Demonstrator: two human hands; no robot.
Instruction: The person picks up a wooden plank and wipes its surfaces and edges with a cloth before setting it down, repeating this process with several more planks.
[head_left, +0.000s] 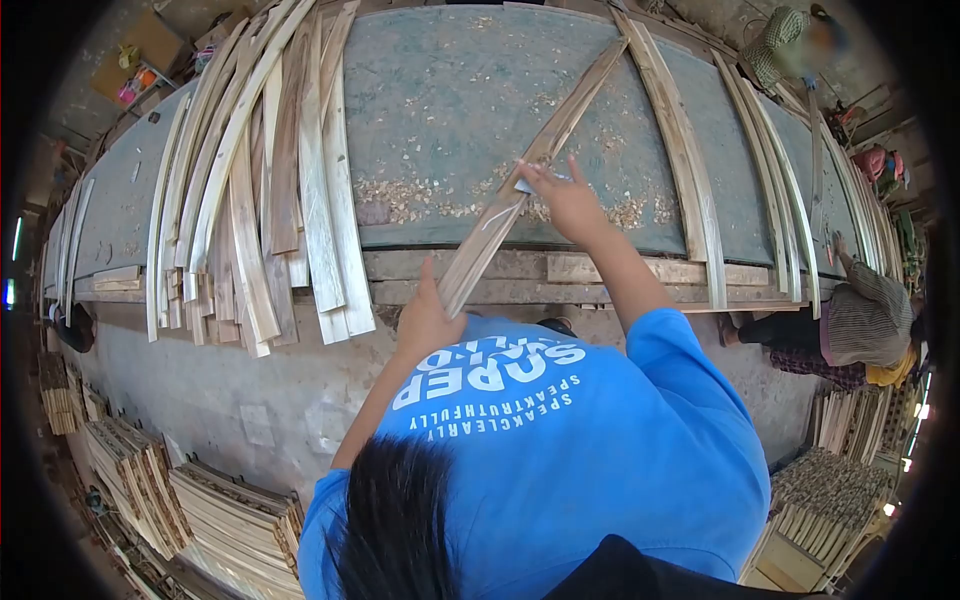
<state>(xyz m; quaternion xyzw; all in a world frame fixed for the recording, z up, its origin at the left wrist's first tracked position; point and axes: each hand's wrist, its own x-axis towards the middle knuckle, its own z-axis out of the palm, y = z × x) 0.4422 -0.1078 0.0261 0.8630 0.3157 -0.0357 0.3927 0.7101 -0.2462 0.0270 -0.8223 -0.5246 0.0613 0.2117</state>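
Note:
A narrow wooden plank [480, 243] slants over the table from near my body up to the far edge. My left hand [430, 318] is closed on its near end, index finger stretched along the side. My right hand [572, 205] is partway up the plank, thumb and fingers closed on a small flat, pale blade [524, 186] laid against the wood. Much of the blade is hidden by the fingers. A thin curl of wood hangs on the plank just below it. Pale wood shavings [410, 200] lie scattered over the green tabletop [430, 90].
Many long planks [318, 200] overlap at the left, their ends past the table edge. More planks [680, 150] lie to the right. A person in a striped top [868, 320] works at far right; another [778, 45] is across the table. Stacked boards [235, 510] stand behind me.

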